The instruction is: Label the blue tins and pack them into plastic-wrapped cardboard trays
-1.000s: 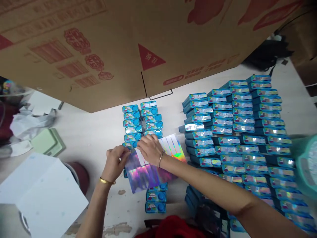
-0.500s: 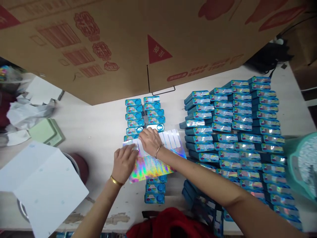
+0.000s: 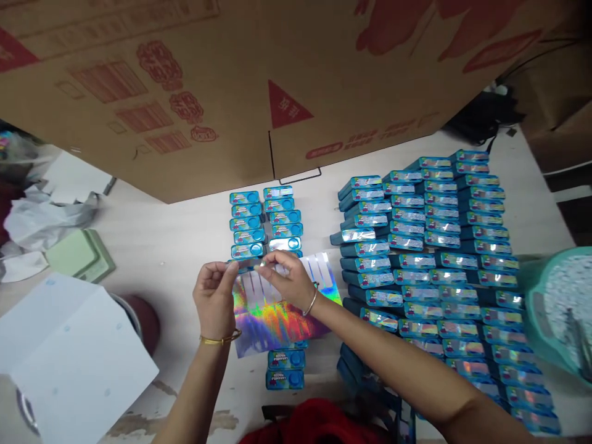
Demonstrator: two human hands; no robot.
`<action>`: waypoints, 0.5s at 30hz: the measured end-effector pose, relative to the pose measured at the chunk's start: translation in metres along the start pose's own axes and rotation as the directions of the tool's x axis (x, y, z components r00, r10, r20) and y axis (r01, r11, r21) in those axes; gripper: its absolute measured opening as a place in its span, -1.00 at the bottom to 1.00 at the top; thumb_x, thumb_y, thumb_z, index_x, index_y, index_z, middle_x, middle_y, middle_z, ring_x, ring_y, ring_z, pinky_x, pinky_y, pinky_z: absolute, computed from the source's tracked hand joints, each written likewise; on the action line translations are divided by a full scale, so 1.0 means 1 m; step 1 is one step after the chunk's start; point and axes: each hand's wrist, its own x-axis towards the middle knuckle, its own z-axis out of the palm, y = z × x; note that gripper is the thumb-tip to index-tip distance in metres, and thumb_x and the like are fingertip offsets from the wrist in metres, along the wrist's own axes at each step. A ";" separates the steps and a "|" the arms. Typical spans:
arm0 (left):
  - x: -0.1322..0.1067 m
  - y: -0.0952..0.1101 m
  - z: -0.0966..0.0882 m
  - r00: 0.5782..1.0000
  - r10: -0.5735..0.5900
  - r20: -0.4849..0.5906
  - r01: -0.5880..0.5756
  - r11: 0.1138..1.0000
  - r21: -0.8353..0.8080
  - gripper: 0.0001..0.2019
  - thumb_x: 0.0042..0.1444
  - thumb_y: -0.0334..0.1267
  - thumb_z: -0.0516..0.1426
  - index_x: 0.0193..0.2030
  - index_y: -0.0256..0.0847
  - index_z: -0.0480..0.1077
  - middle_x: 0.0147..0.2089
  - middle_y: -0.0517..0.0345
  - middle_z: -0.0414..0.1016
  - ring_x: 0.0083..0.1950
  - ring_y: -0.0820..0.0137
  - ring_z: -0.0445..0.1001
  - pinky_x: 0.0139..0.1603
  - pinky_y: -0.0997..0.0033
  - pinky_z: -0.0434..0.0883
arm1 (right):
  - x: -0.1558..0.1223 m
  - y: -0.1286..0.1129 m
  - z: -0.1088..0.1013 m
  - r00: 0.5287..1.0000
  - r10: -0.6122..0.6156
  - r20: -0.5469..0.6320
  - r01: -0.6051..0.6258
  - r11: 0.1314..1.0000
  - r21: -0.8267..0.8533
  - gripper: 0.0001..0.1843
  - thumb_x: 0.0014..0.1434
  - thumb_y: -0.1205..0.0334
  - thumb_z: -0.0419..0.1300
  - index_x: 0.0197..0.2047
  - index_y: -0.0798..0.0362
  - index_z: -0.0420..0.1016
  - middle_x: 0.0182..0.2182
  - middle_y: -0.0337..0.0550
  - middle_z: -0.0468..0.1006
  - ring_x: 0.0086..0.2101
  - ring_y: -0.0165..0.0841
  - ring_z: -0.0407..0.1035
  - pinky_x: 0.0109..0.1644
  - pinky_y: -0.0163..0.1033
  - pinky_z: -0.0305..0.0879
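Observation:
A holographic sticker sheet [image 3: 277,311] lies over two columns of small blue tins [image 3: 266,222] at the middle of the table. My left hand [image 3: 215,299] pinches one end of a narrow shiny sticker strip [image 3: 253,264] at the sheet's top edge. My right hand [image 3: 289,280] pinches the strip's other end, a thin bracelet on its wrist. Both hands hover just above the sheet, next to the nearest uncovered tins. More blue tins [image 3: 284,369] poke out below the sheet.
A big stack of blue tins with shiny labels [image 3: 439,265] fills the right side. A large cardboard box [image 3: 240,86] leans over the back of the table. White paper [image 3: 74,357], a green pad [image 3: 81,256], crumpled plastic [image 3: 41,216] lie left; a teal basket [image 3: 559,308] far right.
Both hands lifted from pressing on the sheet and now pinch a sticker strip between them at its top edge. The view shifted slightly.

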 end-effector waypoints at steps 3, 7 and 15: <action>0.012 -0.007 0.019 0.998 -0.037 0.054 0.037 0.999 0.003 -0.74 -0.15 -0.14 0.29 -0.42 -0.22 0.34 -0.47 0.27 0.38 -0.44 0.51 0.35 -0.37 0.50 0.32 | 0.012 0.005 -0.008 0.994 0.069 -0.089 -0.067 0.998 0.019 -0.63 0.25 -0.01 0.01 -0.51 0.00 0.27 -0.54 -0.27 0.34 -0.44 -0.38 0.27 -0.27 -0.27 0.21; 0.042 -0.017 0.057 0.985 0.146 0.095 -0.159 0.976 0.148 -0.81 -0.07 -0.14 0.24 -0.43 -0.20 0.38 -0.41 0.22 0.40 -0.34 0.44 0.38 -0.21 0.40 0.36 | 0.041 0.021 -0.038 0.984 0.094 -0.149 -0.115 0.983 -0.141 -0.66 0.23 0.01 0.01 -0.52 0.00 0.26 -0.58 -0.30 0.31 -0.48 -0.39 0.23 -0.27 -0.27 0.18; 0.091 -0.009 0.138 0.925 0.372 0.084 -0.362 0.786 0.501 -0.90 -0.03 -0.23 0.19 -0.47 -0.18 0.38 -0.25 0.13 0.38 -0.06 0.25 0.35 0.11 0.10 0.22 | 0.105 0.047 -0.084 0.970 0.099 -0.220 -0.201 0.840 -0.505 -0.76 0.24 0.17 0.04 -0.43 0.02 0.36 -0.46 -0.24 0.47 -0.32 -0.31 0.34 -0.07 -0.17 0.04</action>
